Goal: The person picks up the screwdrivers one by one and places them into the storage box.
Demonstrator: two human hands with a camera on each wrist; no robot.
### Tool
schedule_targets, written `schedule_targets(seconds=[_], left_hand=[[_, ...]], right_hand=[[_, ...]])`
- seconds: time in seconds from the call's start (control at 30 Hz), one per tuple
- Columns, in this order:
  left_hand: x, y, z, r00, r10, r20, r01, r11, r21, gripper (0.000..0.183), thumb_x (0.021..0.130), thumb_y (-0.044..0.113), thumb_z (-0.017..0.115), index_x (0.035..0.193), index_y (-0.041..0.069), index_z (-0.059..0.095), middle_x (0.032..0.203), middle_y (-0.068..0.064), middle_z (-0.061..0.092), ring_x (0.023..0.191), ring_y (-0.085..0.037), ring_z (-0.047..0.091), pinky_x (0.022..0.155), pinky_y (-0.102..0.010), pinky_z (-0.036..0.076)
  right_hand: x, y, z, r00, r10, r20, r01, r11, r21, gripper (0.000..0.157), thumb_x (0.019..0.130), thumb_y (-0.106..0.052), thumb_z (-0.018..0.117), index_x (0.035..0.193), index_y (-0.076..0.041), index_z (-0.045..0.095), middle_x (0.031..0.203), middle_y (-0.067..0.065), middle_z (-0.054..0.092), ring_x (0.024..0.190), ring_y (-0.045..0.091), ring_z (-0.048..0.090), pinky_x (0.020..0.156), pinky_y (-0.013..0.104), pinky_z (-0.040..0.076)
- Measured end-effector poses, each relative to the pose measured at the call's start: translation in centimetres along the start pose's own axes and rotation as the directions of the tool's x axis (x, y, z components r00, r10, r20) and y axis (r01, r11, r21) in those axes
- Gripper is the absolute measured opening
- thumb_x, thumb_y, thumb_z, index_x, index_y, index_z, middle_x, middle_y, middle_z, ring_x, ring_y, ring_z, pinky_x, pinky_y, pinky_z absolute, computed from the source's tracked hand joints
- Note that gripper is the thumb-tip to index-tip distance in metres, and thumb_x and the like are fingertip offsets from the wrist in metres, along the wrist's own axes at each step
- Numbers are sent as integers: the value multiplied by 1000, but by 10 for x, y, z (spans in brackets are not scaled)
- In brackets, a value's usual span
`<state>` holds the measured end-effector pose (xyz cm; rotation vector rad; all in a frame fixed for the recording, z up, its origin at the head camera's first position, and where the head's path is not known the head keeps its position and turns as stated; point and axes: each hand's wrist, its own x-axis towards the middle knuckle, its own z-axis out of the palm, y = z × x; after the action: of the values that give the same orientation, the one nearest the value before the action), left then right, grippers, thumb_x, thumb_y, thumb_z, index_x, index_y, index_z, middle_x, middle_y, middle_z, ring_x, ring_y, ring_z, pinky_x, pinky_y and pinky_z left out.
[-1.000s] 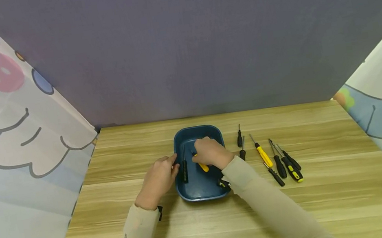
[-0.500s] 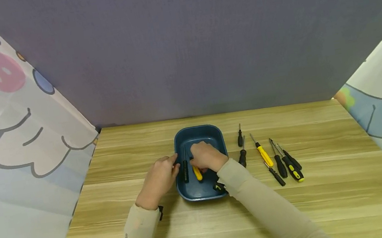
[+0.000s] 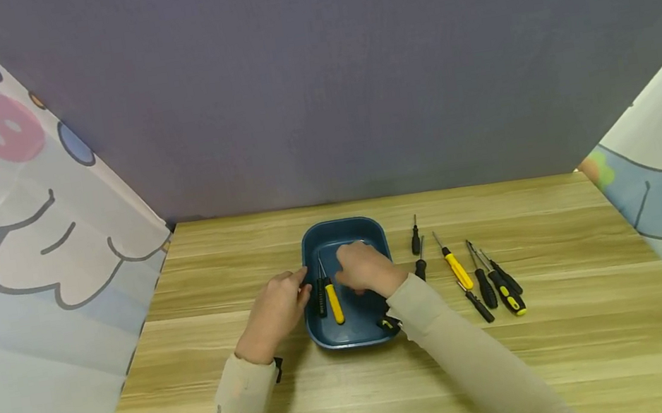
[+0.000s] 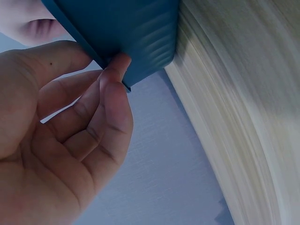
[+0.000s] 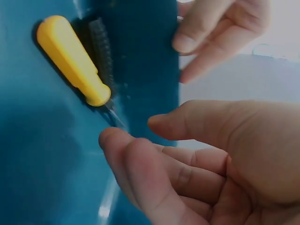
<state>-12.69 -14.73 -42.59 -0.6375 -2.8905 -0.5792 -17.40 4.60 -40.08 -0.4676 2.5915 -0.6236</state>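
Observation:
My left hand (image 3: 274, 311) pinches the left rim of a dark blue plastic tray (image 3: 356, 342) between thumb and fingers; the left wrist view shows the fingers on the tray's rim (image 4: 75, 35). Inside, a yellow-handled screwdriver (image 3: 334, 304) lies beside a black-handled screwdriver (image 3: 321, 298), both along the left side with shafts pointing away. Over the tray, my right hand (image 3: 366, 267) holds nothing. Its thumb and forefinger stand apart near the shaft end of the yellow screwdriver (image 5: 70, 58) in the right wrist view.
Right of the tray, several screwdrivers lie on the wooden table (image 3: 584, 311): a small black one (image 3: 416, 240), a yellow one (image 3: 458, 272), and a black one with yellow patches (image 3: 510, 295). A grey wall (image 3: 352, 89) rises behind the table.
My right hand has laid the yellow screwdriver down beside the black one, let go of it and drawn slightly right. The left hand has stayed on the tray's rim.

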Motion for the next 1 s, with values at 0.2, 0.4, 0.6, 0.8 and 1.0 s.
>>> schedule_targets(seconds=[0.2, 0.4, 0.6, 0.8, 1.0], left_hand=[[1, 0, 0, 1000, -9, 11, 9, 1000, 3, 35, 94, 6, 70, 125, -8, 65, 86, -11, 67, 64, -13, 56, 57, -25, 50], [1, 1, 1, 1000, -12, 20, 12, 1000, 6, 36, 94, 7, 69, 126, -8, 65, 89, -12, 67, 65, -13, 56, 58, -26, 51], [1, 0, 2, 1000, -20, 22, 19, 1000, 18, 36, 94, 7, 69, 127, -7, 65, 89, -12, 67, 65, -13, 56, 58, -26, 50], [1, 0, 2, 1000, -2, 17, 1, 1000, 22, 36, 94, 7, 70, 126, -8, 65, 85, -11, 66, 62, -12, 54, 56, -24, 49], [1, 1, 2, 1000, -11, 15, 11, 1000, 17, 36, 94, 7, 69, 126, -8, 65, 89, -12, 68, 64, -12, 55, 57, -25, 49]], right_hand=[[-19, 8, -15, 997, -42, -61, 43, 999, 18, 26, 99, -13, 61, 76, -6, 68, 53, 2, 59, 47, 17, 59, 48, 28, 46], [-37, 24, -27, 993, -60, -103, 63, 998, 24, 16, 101, -14, 60, 92, -4, 69, 64, 0, 61, 52, 15, 57, 52, 30, 46], [-54, 43, -38, 984, -83, -161, 78, 996, -37, 12, 99, -17, 63, 98, -6, 69, 77, -1, 62, 58, 14, 54, 56, 32, 46], [-68, 70, -45, 983, -11, -186, -7, 996, -93, 16, 100, -19, 61, 104, -6, 68, 84, 1, 65, 62, 15, 56, 56, 33, 47], [-78, 102, -49, 973, 29, -230, -56, 992, -112, 14, 98, -17, 62, 101, -5, 69, 83, 3, 65, 61, 16, 55, 57, 34, 47]])
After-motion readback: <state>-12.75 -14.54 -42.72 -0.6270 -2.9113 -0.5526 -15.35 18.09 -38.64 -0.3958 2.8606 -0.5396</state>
